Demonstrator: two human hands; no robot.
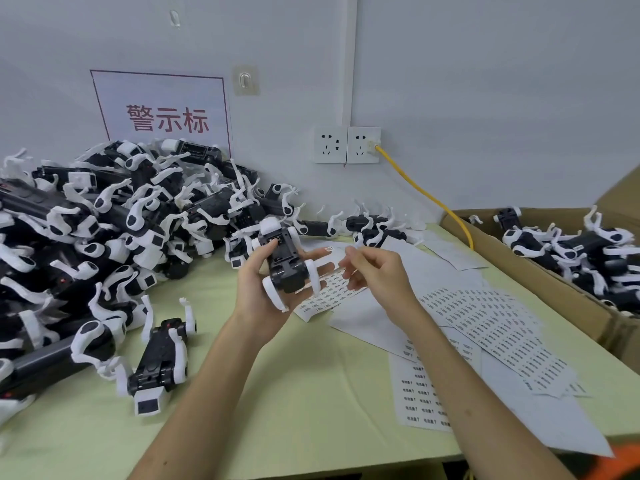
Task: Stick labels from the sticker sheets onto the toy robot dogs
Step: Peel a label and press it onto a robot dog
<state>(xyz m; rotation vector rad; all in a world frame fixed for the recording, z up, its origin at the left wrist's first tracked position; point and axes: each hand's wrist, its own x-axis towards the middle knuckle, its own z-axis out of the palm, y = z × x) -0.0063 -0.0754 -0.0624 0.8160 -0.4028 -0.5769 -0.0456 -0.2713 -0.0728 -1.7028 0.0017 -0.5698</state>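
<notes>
My left hand (258, 292) grips a black and white toy robot dog (284, 261), held belly up above the table. A small label (328, 249) sticks to the tip of one left finger. My right hand (372, 271) hovers just right of the dog with its fingers loosely curled, above a sticker sheet (329, 296) that lies under both hands. Whether it pinches a label I cannot tell. More sticker sheets (498, 327) fan out to the right, and another sheet (420, 393) lies nearer me.
A big pile of toy dogs (104, 220) fills the left of the pale green table (277, 393). One dog (161, 358) lies apart near the front left. A cardboard box (540, 282) holding more dogs stands at right. A yellow cable (422, 194) runs from the wall sockets.
</notes>
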